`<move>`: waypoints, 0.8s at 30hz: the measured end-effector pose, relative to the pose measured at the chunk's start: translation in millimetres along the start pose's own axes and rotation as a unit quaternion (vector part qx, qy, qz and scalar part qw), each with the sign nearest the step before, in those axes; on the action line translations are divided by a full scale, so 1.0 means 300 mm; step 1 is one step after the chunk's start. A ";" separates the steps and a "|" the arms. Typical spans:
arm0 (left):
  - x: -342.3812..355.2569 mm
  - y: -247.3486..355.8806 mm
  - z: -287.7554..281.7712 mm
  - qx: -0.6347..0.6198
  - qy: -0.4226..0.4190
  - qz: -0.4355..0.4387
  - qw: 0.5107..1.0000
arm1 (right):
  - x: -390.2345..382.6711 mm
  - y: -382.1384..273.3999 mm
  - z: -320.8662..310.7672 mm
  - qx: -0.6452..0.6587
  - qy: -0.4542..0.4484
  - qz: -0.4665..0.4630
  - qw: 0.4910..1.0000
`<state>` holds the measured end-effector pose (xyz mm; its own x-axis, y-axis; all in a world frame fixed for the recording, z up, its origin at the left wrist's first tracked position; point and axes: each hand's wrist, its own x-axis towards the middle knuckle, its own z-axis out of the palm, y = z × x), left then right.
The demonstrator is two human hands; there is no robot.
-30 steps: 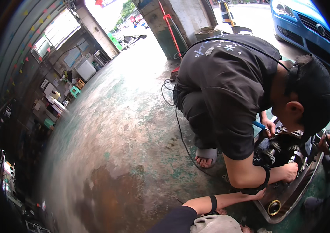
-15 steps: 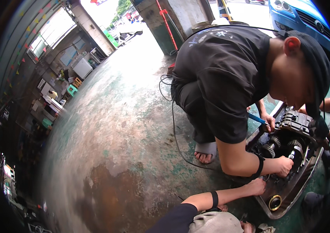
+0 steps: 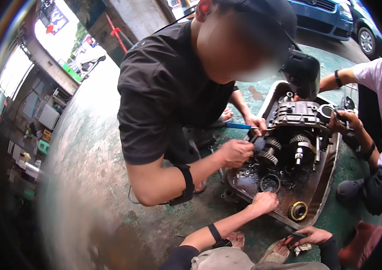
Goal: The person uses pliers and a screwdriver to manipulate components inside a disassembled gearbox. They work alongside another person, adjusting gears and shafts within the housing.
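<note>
One tray [image 3: 322, 189] fwd of R hand [image 3: 313, 236], L hand [image 3: 266, 202] at edge.

Around the tray [image 3: 320, 193], the left hand [image 3: 265, 202] sits at seven o'clock; the right hand [image 3: 313, 236], outside five-thirty, holds a dark object [image 3: 297, 235] (kind unclear). A yellow-rimmed gear [image 3: 297, 210] lies near six.

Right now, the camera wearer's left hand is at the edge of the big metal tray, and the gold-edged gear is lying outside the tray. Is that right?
Not quite: the gold-edged gear lies inside the big metal tray, as the head view shows. The left hand is indeed at its edge.
</note>
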<state>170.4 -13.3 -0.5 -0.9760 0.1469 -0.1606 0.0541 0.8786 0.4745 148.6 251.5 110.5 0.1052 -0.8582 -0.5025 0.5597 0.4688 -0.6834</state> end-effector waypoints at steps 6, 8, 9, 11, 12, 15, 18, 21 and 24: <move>0.032 -0.039 0.083 0.000 -0.031 0.016 0.999 | 0.050 -0.049 -0.051 0.139 0.256 -0.202 0.935; 0.034 -0.041 0.109 -0.005 0.019 0.019 1.000 | 0.084 -0.072 -0.099 0.153 0.273 -0.229 0.922; 0.036 -0.041 0.115 -0.033 0.042 0.001 0.999 | 0.099 -0.084 -0.120 0.155 0.270 -0.218 0.925; 0.027 -0.036 0.113 -0.033 0.047 -0.006 0.998 | 0.125 -0.111 -0.158 0.178 0.258 -0.223 0.923; 0.021 -0.034 0.104 -0.031 0.064 -0.010 0.997 | 0.135 -0.120 -0.172 0.183 0.276 -0.223 0.917; 0.014 -0.024 0.051 -0.076 0.086 -0.016 0.993 | 0.175 -0.125 -0.218 0.225 0.258 -0.238 0.909; 0.043 -0.016 -0.018 -0.257 0.110 0.025 0.960 | 0.215 -0.091 -0.274 0.265 0.234 -0.240 0.904; 0.088 0.005 -0.083 -0.490 0.027 0.023 0.871 | 0.251 -0.039 -0.318 0.023 0.345 -0.287 0.893; 0.102 0.042 -0.129 -0.461 0.063 0.048 0.884 | 0.278 -0.036 -0.332 -0.130 0.361 -0.298 0.874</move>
<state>132.9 -15.3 34.2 -0.9951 0.0981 -0.0112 -0.0002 0.1114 0.9938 69.5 195.6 23.2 -0.7402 -0.6541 -0.1559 0.1234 0.0957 -0.9877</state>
